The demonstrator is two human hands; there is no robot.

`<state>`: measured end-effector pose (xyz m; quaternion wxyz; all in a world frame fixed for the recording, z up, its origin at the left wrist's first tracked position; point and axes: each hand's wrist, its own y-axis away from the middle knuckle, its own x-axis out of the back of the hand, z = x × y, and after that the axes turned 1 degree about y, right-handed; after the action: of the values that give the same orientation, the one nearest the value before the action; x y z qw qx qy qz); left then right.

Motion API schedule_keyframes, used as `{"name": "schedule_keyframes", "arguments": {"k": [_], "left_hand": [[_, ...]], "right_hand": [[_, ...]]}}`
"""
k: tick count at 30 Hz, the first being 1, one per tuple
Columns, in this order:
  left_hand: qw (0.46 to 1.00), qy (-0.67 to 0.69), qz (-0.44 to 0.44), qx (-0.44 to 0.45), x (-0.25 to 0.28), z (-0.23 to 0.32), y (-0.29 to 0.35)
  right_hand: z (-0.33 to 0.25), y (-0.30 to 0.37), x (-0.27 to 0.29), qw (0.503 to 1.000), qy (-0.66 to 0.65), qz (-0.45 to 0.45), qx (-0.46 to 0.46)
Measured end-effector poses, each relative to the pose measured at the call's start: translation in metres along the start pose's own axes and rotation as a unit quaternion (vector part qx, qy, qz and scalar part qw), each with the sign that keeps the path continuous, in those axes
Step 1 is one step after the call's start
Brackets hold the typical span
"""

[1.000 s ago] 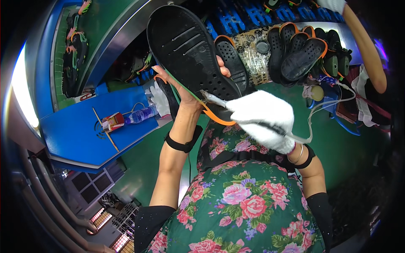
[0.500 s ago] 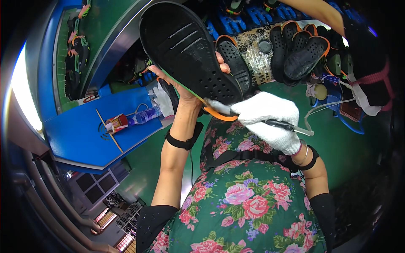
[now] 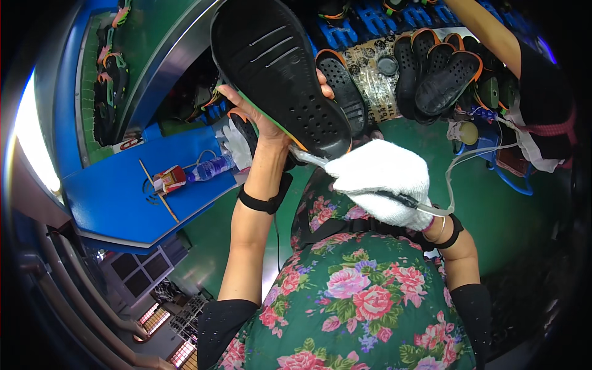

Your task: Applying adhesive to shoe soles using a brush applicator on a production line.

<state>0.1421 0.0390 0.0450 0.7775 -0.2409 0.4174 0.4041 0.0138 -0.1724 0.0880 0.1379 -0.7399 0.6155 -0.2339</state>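
My bare left hand [image 3: 266, 125] grips a large black shoe sole [image 3: 290, 86] raised in front of me. Slits mark its wide far end and small round holes its narrow near end; orange and green show along its edge. In a white knitted glove, my right hand [image 3: 382, 182] is closed on a slim hand tool [image 3: 310, 158] with a pale tip. That tip lies at the left edge of the sole's near end, close to my left wrist; I cannot tell whether it touches. A clear tube [image 3: 449, 191] runs from the tool's back end.
On the blue table [image 3: 111, 203] at left lie a red carton [image 3: 169, 179], a stick, a water bottle [image 3: 213, 168] and a white glove [image 3: 236, 145]. Several black soles [image 3: 445, 86] are piled beside a taped cardboard surface [image 3: 379, 92]. Another person's arm [image 3: 487, 31] reaches in at upper right.
The sole has tipped and shifted slightly upward, so less of its orange near edge shows. My right hand has moved left, carrying the tool's tip to the sole's left edge.
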Motion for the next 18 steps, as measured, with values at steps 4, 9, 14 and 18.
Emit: {"name": "schedule_keyframes", "arguments": {"k": [4,9,14,18], "left_hand": [[1.0,-0.018,0.019,0.013,0.004,-0.002,-0.002],[0.975,-0.129,0.18,0.03,-0.018,-0.008,0.0],[0.998,-0.038,0.057,0.009,-0.022,-0.011,0.0],[0.974,-0.152,0.154,0.059,-0.023,-0.007,0.003]], "right_hand": [[0.0,-0.001,0.003,0.994,-0.084,0.049,-0.055],[0.01,0.014,0.0,0.984,-0.086,0.092,-0.126],[0.01,0.019,0.003,0.996,0.038,0.054,-0.067],[0.008,0.019,0.005,0.998,0.0,0.039,-0.057]]}}
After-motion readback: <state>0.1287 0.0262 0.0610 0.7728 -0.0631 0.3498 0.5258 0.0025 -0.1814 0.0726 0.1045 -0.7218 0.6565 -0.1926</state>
